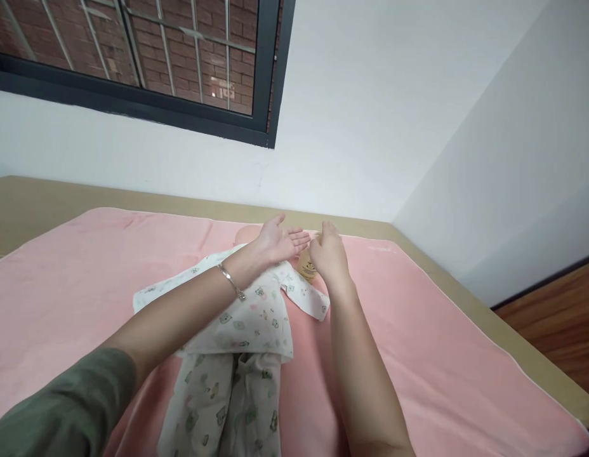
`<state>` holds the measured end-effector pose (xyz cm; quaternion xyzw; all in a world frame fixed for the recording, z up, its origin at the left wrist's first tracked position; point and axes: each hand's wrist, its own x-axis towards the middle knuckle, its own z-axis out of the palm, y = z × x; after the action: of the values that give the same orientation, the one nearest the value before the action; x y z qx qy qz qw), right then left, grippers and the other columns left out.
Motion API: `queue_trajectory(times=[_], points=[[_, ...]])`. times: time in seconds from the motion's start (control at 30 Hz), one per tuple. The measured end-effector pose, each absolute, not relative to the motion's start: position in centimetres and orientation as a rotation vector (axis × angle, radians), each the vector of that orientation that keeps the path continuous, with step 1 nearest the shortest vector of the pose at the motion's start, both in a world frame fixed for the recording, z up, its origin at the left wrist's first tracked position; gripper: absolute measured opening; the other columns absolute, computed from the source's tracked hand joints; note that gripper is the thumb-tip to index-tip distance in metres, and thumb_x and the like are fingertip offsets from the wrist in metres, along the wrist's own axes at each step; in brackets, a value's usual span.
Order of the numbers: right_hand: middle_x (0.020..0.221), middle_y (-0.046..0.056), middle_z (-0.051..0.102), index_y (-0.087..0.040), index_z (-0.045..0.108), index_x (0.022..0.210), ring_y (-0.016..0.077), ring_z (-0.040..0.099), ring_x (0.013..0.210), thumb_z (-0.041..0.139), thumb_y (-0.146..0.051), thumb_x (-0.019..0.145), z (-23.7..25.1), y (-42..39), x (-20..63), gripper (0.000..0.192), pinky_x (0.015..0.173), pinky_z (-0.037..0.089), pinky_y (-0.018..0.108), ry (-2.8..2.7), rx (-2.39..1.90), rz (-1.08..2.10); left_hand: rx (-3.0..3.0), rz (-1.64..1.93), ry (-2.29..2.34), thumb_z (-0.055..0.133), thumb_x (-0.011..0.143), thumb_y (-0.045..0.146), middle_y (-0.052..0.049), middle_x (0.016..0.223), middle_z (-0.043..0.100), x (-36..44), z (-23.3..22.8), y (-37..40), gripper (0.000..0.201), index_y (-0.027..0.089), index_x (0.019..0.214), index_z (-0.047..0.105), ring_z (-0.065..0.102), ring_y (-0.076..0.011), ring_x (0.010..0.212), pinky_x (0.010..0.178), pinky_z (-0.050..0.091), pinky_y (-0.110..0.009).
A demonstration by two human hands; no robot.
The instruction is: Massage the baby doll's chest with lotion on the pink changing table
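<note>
A baby doll in a white printed romper (pixel 256 317) lies on a pink towel (pixel 85 279), its head (pixel 242 235) mostly hidden behind my left hand. My left hand (pixel 278 241) is held flat, palm up, fingers apart, above the doll's chest. A silver bracelet (pixel 231 280) sits on that wrist. My right hand (pixel 325 254) is closed around a small amber bottle (pixel 306 265), tipped toward the left palm, just above the doll's right sleeve.
The pink towel covers a tan mattress (pixel 513 343) set into a room corner. White walls (pixel 370 114) stand behind and to the right, with a barred dark-framed window (pixel 180 70) upper left. Wooden floor (pixel 561 330) shows at the right.
</note>
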<state>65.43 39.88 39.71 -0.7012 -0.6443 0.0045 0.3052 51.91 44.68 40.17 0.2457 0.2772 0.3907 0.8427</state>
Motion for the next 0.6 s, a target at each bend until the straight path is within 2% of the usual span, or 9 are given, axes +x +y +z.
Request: queue_trajectory(times=[0.1,0.2,0.33,0.47,0.6], points=[[0.161,0.023,0.037,0.003,0.046,0.149,0.0308,0.028,0.155,0.036,-0.007,0.092,39.1,40.2,64.8,0.059,0.127,0.023,0.049,-1.864,-1.908,-0.067,0.465,0.825,0.543,0.029,0.102,0.053,-0.031,0.153,0.047,52.7,40.2,45.4,0.079,0.000,0.160,0.024,0.054,-0.0304,0.141,0.105,0.055,-0.039],[0.157,0.022,0.045,0.001,0.054,0.143,0.0318,0.032,0.153,0.037,-0.008,0.094,39.0,40.1,64.1,0.053,0.127,0.019,0.051,-1.961,-1.969,-0.168,0.433,0.835,0.511,0.030,0.102,0.051,-0.031,0.152,0.050,52.7,40.1,45.3,0.078,-0.001,0.160,0.025,0.059,-0.0297,0.137,0.103,0.056,-0.036],[0.153,0.021,0.051,-0.003,0.056,0.141,0.0298,0.036,0.151,0.037,-0.010,0.095,39.5,39.9,63.2,0.050,0.126,0.019,0.052,-1.871,-2.079,-0.193,0.414,0.841,0.499,0.032,0.103,0.048,-0.030,0.152,0.051,51.2,39.4,43.9,0.075,-0.001,0.159,0.026,0.057,-0.0281,0.138,0.104,0.055,-0.034],[0.150,0.020,0.054,-0.006,0.057,0.140,0.0280,0.040,0.149,0.037,-0.011,0.095,40.2,40.2,61.8,0.050,0.124,0.022,0.055,-1.711,-2.185,-0.103,0.409,0.746,0.584,0.037,0.102,0.047,-0.029,0.154,0.048,47.7,38.6,41.0,0.075,0.000,0.160,0.026,0.054,-0.0298,0.141,0.110,0.051,-0.038],[0.143,0.020,0.059,-0.007,0.061,0.135,0.0290,0.045,0.145,0.036,-0.011,0.095,40.4,40.7,61.0,0.048,0.124,0.022,0.056,-1.629,-2.221,-0.103,0.406,0.683,0.665,0.037,0.102,0.044,-0.028,0.153,0.050,43.4,39.5,37.6,0.071,-0.001,0.157,0.032,0.053,-0.0324,0.142,0.117,0.045,-0.041]])
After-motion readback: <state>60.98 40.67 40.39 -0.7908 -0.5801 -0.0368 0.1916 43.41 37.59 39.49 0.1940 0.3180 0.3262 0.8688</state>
